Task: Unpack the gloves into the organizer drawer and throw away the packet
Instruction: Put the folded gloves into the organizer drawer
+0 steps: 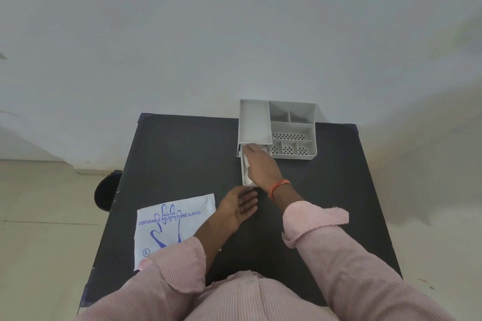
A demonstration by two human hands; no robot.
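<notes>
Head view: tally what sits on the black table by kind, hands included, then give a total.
Glove packet: 1
Grey organizer with its drawer pulled out: 1
Hands: 2, the left hand open above the table, the right hand flat in the drawer
Total: 4

A flat black rectangular surface [182, 154] carries two things: a light grey plastic compartment organizer [292, 130] at its far edge, drawer pulled out toward us, and a flat white printed glove packet [180, 219] lying near-left.
</notes>
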